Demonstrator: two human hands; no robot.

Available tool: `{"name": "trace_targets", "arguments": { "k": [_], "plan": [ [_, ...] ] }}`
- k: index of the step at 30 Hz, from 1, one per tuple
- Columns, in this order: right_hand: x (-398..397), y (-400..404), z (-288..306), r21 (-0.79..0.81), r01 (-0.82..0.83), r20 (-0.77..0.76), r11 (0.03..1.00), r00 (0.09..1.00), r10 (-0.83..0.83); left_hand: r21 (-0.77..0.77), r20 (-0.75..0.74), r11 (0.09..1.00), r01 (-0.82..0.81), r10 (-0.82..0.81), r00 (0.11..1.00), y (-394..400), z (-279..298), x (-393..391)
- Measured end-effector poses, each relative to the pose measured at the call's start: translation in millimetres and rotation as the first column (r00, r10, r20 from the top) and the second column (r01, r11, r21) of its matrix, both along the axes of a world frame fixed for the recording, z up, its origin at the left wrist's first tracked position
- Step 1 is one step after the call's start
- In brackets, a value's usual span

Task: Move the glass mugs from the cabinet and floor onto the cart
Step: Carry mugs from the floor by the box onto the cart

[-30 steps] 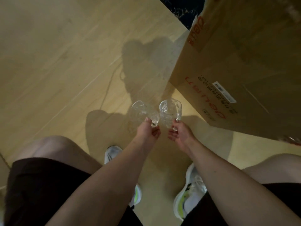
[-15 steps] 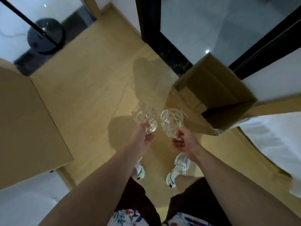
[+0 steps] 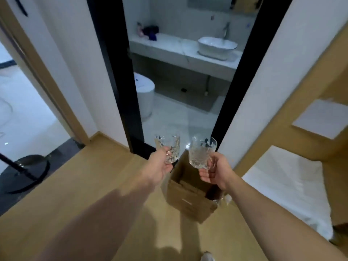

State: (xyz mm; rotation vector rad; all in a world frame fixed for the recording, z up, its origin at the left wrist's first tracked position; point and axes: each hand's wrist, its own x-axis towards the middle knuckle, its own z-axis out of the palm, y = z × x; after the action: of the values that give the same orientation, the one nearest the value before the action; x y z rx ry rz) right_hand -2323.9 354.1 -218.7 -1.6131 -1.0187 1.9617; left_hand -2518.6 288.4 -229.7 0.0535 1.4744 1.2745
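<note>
I hold two cut-glass mugs at chest height, side by side and upright. My left hand (image 3: 159,169) grips the left glass mug (image 3: 168,146) by its handle. My right hand (image 3: 213,171) grips the right glass mug (image 3: 200,152) by its handle. Both mugs hang in the air above an open cardboard box (image 3: 190,193) on the wooden floor. A bit of glass (image 3: 218,200) shows at the box's right corner; what it is I cannot tell. No cart is in view.
Straight ahead a black-framed doorway (image 3: 122,72) opens onto a bathroom with a sink counter (image 3: 188,53) and a toilet (image 3: 144,95). A round black stand base (image 3: 24,172) sits at left. A white-covered bed (image 3: 290,187) lies at right.
My view has risen from the floor to the bathroom doorway. Both hands have lifted the mugs higher, and the box now lies farther below them.
</note>
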Motion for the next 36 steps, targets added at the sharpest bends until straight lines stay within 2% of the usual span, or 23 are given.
{"name": "trace_targets", "arguments": {
  "k": [6, 9, 13, 16, 24, 30, 36],
  "plan": [
    [71.0, -30.4, 42.5, 0.077, 0.327, -0.078, 0.942, 0.944, -0.321, 0.062, -0.047, 0.959, 0.278, -0.275, 0.96, 27.5, 52.8, 54.0],
    [121.5, -50.1, 55.3, 0.094, 0.496, -0.109, 0.863, 0.867, -0.486, 0.088, -0.031, 0.906, 0.413, -0.412, 0.911, 29.6, 79.0, 101.7],
    [193.9, -82.6, 70.6, 0.117, 0.664, -0.213, 0.738, 0.743, -0.635, 0.085, -0.039, 0.827, 0.557, -0.555, 0.831, 30.2, 108.1, 174.2],
    [250.1, -108.4, 83.2, 0.137, 0.757, -0.215, 0.638, 0.652, -0.727, 0.107, -0.066, 0.756, 0.646, -0.643, 0.763, 30.3, 124.7, 236.8],
    [427.2, -183.2, 105.6, 0.192, 0.878, -0.183, 0.439, 0.472, -0.863, 0.154, -0.111, 0.504, 0.85, -0.846, 0.522, 9.4, 155.0, 447.6],
    [555.9, -242.7, 112.8, 0.23, 0.926, -0.136, 0.299, 0.334, -0.933, 0.213, -0.026, 0.351, 0.912, -0.931, 0.365, -23.7, 164.4, 608.9],
    [660.5, -303.5, 122.5, 0.214, 0.968, -0.156, 0.13, 0.166, -0.974, 0.214, -0.044, 0.18, 0.96, -0.98, 0.193, -57.7, 172.0, 741.7]
  ]
}}
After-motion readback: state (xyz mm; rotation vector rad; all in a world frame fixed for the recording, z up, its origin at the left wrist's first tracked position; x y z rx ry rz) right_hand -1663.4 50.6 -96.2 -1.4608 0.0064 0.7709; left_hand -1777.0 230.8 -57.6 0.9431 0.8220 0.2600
